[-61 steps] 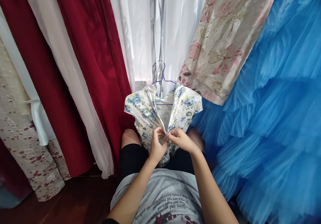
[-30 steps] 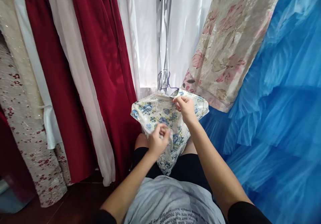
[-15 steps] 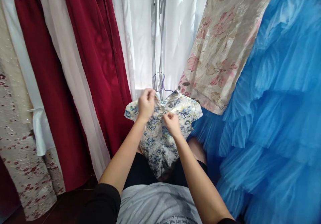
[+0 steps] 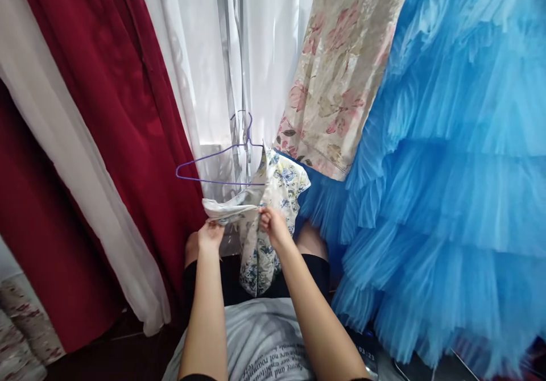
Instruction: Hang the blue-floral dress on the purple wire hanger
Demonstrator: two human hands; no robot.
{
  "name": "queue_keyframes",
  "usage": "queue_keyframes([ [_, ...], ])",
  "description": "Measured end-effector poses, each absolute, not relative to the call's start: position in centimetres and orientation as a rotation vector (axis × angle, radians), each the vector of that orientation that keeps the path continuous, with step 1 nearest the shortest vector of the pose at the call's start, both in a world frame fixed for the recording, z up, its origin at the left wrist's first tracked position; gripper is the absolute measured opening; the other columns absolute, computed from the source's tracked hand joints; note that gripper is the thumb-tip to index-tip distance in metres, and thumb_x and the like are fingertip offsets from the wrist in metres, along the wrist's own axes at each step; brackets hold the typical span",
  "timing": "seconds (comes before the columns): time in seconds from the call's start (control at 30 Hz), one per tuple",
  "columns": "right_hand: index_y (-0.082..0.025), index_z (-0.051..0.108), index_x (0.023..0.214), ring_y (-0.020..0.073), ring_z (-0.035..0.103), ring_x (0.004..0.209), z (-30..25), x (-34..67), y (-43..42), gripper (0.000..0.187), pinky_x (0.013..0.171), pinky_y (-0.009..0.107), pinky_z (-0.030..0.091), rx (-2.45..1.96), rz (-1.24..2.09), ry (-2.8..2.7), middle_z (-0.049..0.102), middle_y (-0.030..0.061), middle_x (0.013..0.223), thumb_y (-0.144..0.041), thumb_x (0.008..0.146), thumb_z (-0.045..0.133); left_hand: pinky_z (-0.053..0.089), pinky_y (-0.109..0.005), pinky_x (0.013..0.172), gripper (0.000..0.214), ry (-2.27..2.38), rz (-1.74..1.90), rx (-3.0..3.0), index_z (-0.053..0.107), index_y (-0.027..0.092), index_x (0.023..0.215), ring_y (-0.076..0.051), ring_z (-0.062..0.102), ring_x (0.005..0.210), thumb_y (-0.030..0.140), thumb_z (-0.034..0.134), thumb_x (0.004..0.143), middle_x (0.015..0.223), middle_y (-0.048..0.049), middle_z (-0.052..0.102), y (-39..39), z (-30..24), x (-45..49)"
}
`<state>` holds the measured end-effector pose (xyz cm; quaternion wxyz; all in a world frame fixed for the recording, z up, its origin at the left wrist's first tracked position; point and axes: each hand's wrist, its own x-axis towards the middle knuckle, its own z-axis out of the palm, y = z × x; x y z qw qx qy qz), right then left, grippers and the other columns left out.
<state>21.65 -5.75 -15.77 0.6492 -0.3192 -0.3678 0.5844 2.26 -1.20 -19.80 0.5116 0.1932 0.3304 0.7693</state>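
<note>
A small floral garment (image 4: 284, 182), white with blue and yellow print, hangs by its right shoulder from a purple wire hanger (image 4: 209, 156). The hanger's left arm is bare. My left hand (image 4: 211, 234) pinches the loose left shoulder of the garment, below the hanger, where the pale inside of the cloth shows. At the middle of the garment's front opening, my right hand (image 4: 273, 226) has its fingers closed on the edge. The lower part of the garment drapes down between my knees.
Dark red cloth (image 4: 115, 85) and a pale pink drape (image 4: 85, 159) hang on the left. White curtains (image 4: 273, 45) are behind the hanger. A floral beige cloth (image 4: 336, 85) and a tiered blue tulle dress (image 4: 447, 199) hang on the right. A phone (image 4: 364, 352) lies beside my right forearm.
The garment's left shoulder has come off the hanger, baring that arm. My left hand has moved down and left with the cloth; my right hand is slightly lower. The view has shifted right.
</note>
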Motion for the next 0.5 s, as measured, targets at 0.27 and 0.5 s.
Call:
queue_keyframes([
  [0.27, -0.023, 0.035, 0.069, 0.0076, 0.041, 0.041, -16.5, 26.8, -4.8, 0.018, 0.042, 0.015, 0.037, -0.676, 1.226, -0.307, 0.037, -0.0091, 0.049, -0.016, 0.083, 0.044, 0.052, -0.029, 0.080, 0.014, 0.567, 1.821, 0.510, 0.058, 0.016, 0.080, -0.016, 0.067, 0.076, 0.024, 0.063, 0.091, 0.076, -0.0033, 0.063, -3.2, -17.1, 8.6],
  [0.5, -0.021, 0.059, 0.097, 0.0127, 0.070, 0.083, -14.0, 25.2, -6.4, 0.015, 0.080, 0.024, 0.056, -0.544, 1.160, -0.377, 0.069, 0.0015, 0.087, -0.022, 0.083, 0.052, 0.048, -0.027, 0.080, 0.036, 0.514, 1.880, 1.116, 0.059, 0.019, 0.089, -0.016, 0.061, 0.082, 0.055, 0.067, 0.087, 0.086, -0.0021, 0.060, -8.2, -14.1, 12.7],
])
